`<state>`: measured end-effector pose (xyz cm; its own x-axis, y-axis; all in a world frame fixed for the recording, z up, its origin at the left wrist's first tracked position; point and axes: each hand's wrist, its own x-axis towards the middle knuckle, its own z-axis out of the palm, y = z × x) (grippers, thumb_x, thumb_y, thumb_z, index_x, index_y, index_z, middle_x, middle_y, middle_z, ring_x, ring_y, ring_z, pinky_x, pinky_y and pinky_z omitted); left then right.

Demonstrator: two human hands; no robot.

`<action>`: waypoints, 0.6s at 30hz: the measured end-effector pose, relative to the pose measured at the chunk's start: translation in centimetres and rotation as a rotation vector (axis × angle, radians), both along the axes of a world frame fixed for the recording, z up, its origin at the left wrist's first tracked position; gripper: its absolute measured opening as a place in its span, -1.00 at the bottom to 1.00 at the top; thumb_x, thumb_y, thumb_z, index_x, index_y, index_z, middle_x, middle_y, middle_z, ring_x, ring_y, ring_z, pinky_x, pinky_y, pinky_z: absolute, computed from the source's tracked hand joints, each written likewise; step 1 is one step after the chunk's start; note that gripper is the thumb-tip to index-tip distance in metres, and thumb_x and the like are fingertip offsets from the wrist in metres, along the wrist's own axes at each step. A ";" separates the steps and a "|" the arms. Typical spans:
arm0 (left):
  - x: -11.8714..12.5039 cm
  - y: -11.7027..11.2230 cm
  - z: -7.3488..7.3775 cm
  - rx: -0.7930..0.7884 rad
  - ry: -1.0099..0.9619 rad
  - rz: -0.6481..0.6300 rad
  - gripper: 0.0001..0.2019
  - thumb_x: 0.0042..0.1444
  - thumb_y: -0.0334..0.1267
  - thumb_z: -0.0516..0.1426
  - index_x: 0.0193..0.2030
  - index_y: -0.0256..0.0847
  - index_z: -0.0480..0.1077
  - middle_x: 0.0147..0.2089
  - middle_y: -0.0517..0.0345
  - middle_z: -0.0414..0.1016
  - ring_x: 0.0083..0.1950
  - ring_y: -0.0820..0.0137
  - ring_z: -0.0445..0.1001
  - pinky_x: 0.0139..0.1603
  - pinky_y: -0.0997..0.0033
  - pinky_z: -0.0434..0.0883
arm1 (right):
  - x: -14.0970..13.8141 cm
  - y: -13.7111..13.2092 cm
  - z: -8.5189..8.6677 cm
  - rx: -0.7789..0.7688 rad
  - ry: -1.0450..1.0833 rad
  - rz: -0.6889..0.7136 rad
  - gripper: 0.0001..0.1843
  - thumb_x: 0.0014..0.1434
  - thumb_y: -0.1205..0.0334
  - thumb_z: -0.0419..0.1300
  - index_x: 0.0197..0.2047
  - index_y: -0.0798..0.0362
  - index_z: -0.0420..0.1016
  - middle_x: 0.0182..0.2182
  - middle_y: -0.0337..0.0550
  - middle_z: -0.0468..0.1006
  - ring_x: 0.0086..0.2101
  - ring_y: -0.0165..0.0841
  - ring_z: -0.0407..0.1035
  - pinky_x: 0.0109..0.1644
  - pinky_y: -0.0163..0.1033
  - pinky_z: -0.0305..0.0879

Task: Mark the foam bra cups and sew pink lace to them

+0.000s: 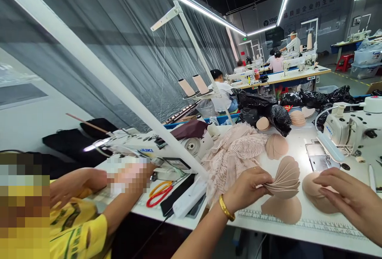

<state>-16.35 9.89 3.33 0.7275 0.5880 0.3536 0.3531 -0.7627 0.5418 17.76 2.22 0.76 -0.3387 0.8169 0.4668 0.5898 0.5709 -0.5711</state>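
Note:
My left hand [249, 189], with a gold bracelet at the wrist, pinches a fanned stack of beige bra cup pads [288, 177] by their narrow ends. Just below this stack, another beige pad [283, 210] lies on the white sewing table. On the right, my right hand [349, 199] is over more beige pads [312, 183], its thumb and fingers apart; whether it touches the top pad is hard to tell. Beige lace fabric [235, 151] is heaped left of the pads. Behind the held stack lies a further group of pads [277, 146].
A sewing machine [343, 127] stands at right; another [143, 147] is at left, beside a co-worker in a yellow shirt [80, 227]. Red-and-orange-handled scissors [159, 193] lie between us. Black plastic bags [259, 106] sit behind the lace. A slanted white pole [119, 88] crosses the left side.

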 end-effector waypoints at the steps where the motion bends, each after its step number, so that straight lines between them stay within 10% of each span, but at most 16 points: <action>1: 0.2 -0.3 0.1 -0.012 0.007 -0.004 -0.81 0.39 -0.11 0.26 -0.06 -0.14 0.64 -0.14 -0.01 0.73 -0.09 0.27 0.62 -0.02 0.31 0.48 | -1.2 -0.1 0.8 0.025 0.007 0.051 -0.71 0.56 0.20 0.04 0.17 -0.23 0.53 0.00 -0.09 0.60 -0.08 -0.24 0.58 -0.07 -0.19 0.53; 6: 0.2 -2.7 0.2 -0.190 -0.027 0.006 -0.78 0.34 -0.06 0.30 -0.10 -0.15 0.66 -0.16 -0.02 0.71 -0.12 0.27 0.59 -0.02 0.31 0.47 | -4.4 -0.4 2.0 -0.104 -0.011 0.197 -0.75 0.58 0.24 -0.04 -0.06 -0.11 0.46 -0.15 -0.15 0.52 -0.21 -0.29 0.47 -0.16 -0.17 0.41; 13: -0.6 -4.4 -3.6 -0.943 -0.178 0.244 -0.33 -0.09 0.29 0.47 -0.06 -0.25 0.58 -0.30 0.18 0.49 -0.28 0.36 0.45 -0.25 0.41 0.39 | -5.6 0.0 0.2 -0.436 -0.063 0.014 -0.69 0.55 0.06 -0.10 -0.23 -0.10 0.30 -0.33 -0.21 0.54 -0.34 -0.20 0.44 -0.26 -0.09 0.33; 18: -0.1 -5.7 -4.6 -0.475 -0.110 0.539 -0.27 0.22 0.12 0.33 0.44 -0.11 0.29 0.21 -0.11 0.50 0.22 0.05 0.50 0.26 -0.07 0.46 | -7.5 1.3 -1.0 -0.390 -0.017 -0.054 -0.76 0.49 0.13 -0.09 -0.14 -0.07 0.37 -0.25 -0.10 0.62 -0.26 -0.12 0.52 -0.18 -0.03 0.37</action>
<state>-16.48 4.18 -1.30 0.2684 0.9630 0.0255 0.5378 -0.1717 0.8254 10.28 3.47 -0.21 -0.2952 0.9487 0.1128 0.6242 0.2809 -0.7290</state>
